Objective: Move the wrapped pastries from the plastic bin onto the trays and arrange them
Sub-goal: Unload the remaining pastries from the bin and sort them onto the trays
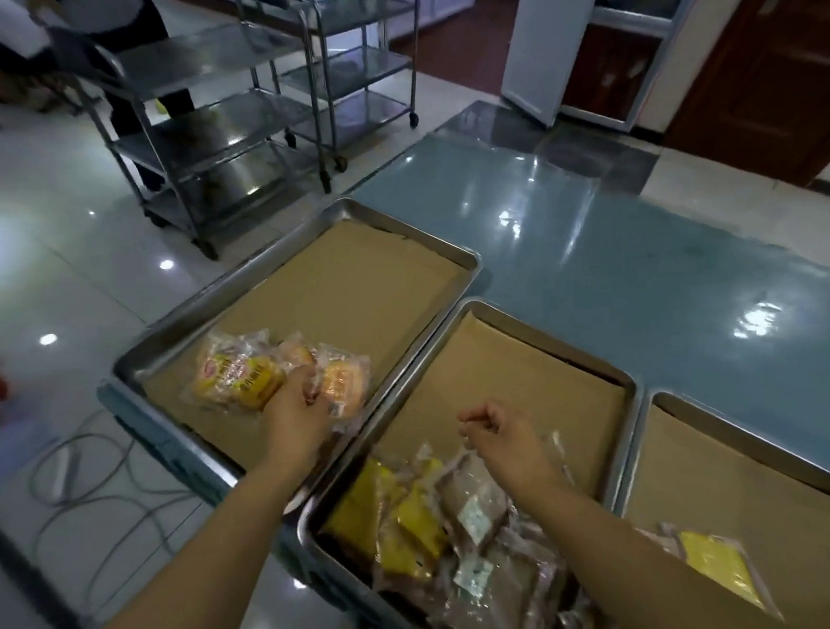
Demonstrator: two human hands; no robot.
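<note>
Three metal trays lined with brown paper lie side by side: the left tray point(236, 286), the middle tray point(631, 388) and the right tray point(651, 402). A few wrapped yellow pastries point(234, 376) lie at the near end of the left tray. My left hand point(297, 409) rests on one wrapped pastry point(344, 384) there, fingers curled on its wrapper. My right hand point(500, 433) hovers over the middle tray, fingers loosely curled, holding nothing. Beneath it lies a heap of wrapped pastries point(461, 540). One yellow pack point(720, 568) lies on the right tray. The plastic bin is not clearly visible.
The trays sit at the near end of a blue-green table point(618, 253). Two steel trolleys point(227, 131) stand on the tiled floor beyond. A person point(109, 41) stands behind them. Cables point(88, 480) lie on the floor at left.
</note>
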